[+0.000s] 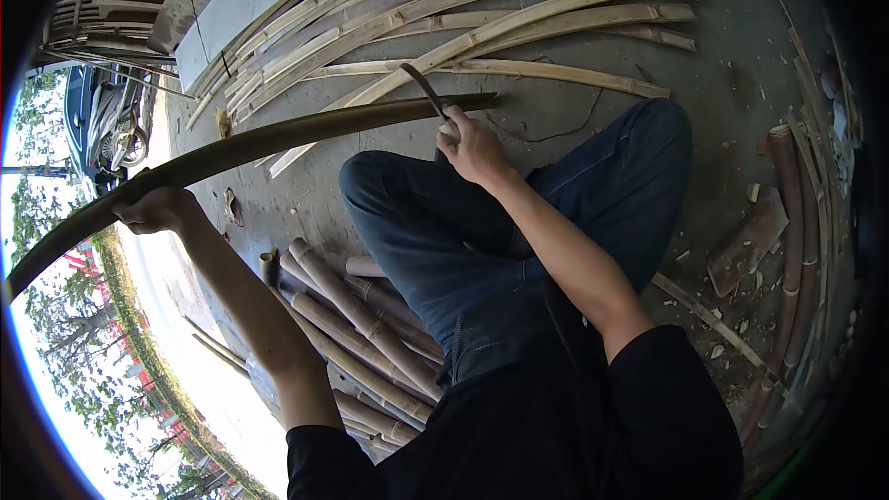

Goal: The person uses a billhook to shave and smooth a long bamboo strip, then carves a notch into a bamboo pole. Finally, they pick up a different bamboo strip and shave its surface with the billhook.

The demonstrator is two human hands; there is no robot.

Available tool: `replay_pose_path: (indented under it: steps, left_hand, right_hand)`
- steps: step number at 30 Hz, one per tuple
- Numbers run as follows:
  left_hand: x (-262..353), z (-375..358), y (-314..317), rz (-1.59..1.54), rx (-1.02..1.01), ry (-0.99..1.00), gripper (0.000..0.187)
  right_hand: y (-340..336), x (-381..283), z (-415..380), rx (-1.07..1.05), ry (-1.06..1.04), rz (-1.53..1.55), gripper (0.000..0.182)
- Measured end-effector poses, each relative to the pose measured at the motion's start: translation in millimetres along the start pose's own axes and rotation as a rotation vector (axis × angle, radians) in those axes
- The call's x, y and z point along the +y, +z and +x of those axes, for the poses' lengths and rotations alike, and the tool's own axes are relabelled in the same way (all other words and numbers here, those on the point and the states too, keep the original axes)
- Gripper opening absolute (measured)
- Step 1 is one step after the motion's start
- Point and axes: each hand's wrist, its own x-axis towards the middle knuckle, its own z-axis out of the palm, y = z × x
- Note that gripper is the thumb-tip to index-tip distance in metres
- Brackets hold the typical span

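A long dark green bamboo pole (278, 137) runs from the left edge across to in front of my knees, its tapered end just beyond the blade. My left hand (159, 210) is closed around it from below, toward the left. In my right hand (470, 143), near that far end, is a knife with a narrow, curved dark blade (423, 87). The blade crosses the pole in this view; whether it touches cannot be made out. Most of the handle is hidden by my fingers.
Split bamboo strips (519, 28) lie across the floor ahead. Bamboo poles (370, 324) are stacked left of my crossed legs (519, 204). At right are more poles (794, 250), a flat brown piece (748, 241) and scattered chips. A motorbike (125, 139) stands outside at left.
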Motion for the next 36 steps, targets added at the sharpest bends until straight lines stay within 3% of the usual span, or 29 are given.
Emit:
replay_pose_path:
  steps: [3,4,7,10,11,13,14,15,17,19,20,21,23,25,27,28,29,31,33,35,36]
  left_hand:
    - [-7,3,-10,-0.006,0.009,0.032,0.047]
    - [-15,12,-10,-0.067,-0.052,0.027,0.047]
    - [-21,24,-10,-0.171,-0.124,-0.016,0.048]
    - [-7,18,-4,-0.166,-0.104,0.036,0.047]
    - [-5,21,-6,-0.176,-0.098,0.038,0.047]
    - [-11,27,-18,-0.239,-0.416,0.015,0.044]
    - [-30,43,-21,-0.359,-0.442,0.001,0.043]
    - [-24,43,-20,-0.433,-0.579,0.053,0.042]
    - [-10,26,-15,-0.307,-0.498,0.063,0.038]
    - [-22,41,-19,-0.355,-0.409,-0.013,0.040]
    - [-35,50,-17,-0.393,-0.336,-0.097,0.045]
    - [-47,60,-22,-0.365,-0.426,-0.018,0.041]
    - [-25,43,-9,-0.370,-0.307,-0.072,0.035]
    - [-18,41,-7,-0.430,-0.332,-0.020,0.028]
    - [-7,26,0,-0.335,-0.236,-0.064,0.022]
    - [-44,56,-10,-0.263,-0.326,0.066,0.023]
    - [-31,58,-15,-0.408,-0.490,-0.102,0.027]
    - [-49,79,-12,-0.419,-0.406,-0.074,0.030]
    - [-18,46,-6,-0.435,-0.425,-0.115,0.034]
    - [-16,43,0,-0.393,-0.262,-0.112,0.029]
    - [-17,42,0,-0.396,-0.313,-0.083,0.021]
  right_hand:
    - [-21,41,-1,-0.063,0.263,0.074,0.043]
    - [-17,40,-6,-0.017,0.178,0.031,0.041]
    - [-41,-6,-24,-0.157,0.043,0.129,0.037]
    - [-29,59,-15,-0.023,0.274,0.069,0.039]
    - [-33,54,-13,-0.015,0.265,0.067,0.039]
    - [-50,31,-22,-0.108,0.084,0.095,0.041]
    - [-64,9,-28,-0.223,0.086,0.174,0.043]
    - [-67,13,-29,-0.210,0.014,0.106,0.044]
    - [-55,47,-25,-0.170,0.277,-0.070,0.046]
    - [-39,48,-32,-0.076,0.310,-0.121,0.044]
    - [-42,31,-39,-0.063,0.117,-0.002,0.044]
    - [-49,5,-45,-0.113,0.070,0.092,0.044]
    - [-56,4,-47,-0.180,0.149,0.064,0.044]
    - [-31,60,-40,-0.048,0.288,-0.020,0.046]
    - [-21,43,-45,0.046,0.129,-0.025,0.042]
    - [-30,11,-50,-0.038,0.075,0.139,0.041]
    - [-34,-10,-51,-0.056,0.030,0.162,0.041]
    - [-32,9,-43,-0.065,0.137,-0.070,0.040]
    - [-9,69,-28,0.061,0.304,-0.004,0.040]
    - [-29,33,-30,-0.047,0.135,0.080,0.040]
    - [-34,19,-34,-0.070,0.153,0.080,0.040]
